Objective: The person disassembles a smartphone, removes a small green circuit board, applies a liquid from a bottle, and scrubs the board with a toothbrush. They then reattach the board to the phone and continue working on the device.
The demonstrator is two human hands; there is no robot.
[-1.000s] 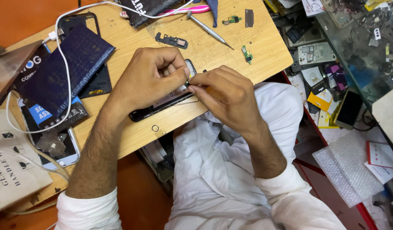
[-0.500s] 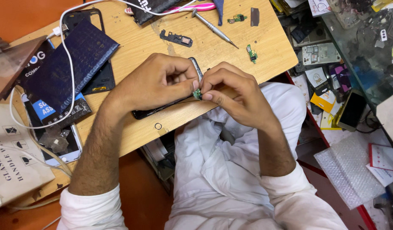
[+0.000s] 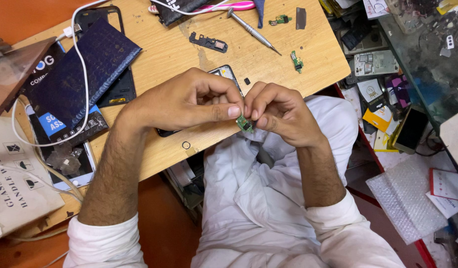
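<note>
Head view, centre of frame: small green circuit board (image 3: 245,123) pinched between fingers of left hand (image 3: 189,101) and right hand (image 3: 281,111), just off the bench (image 3: 164,54) edge; judged light, stiff, fragile, best gripped by edges.

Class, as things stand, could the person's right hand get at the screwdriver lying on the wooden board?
Probably yes: the screwdriver lies uncovered beyond the right hand, though that hand pinches a small green circuit board.
</note>
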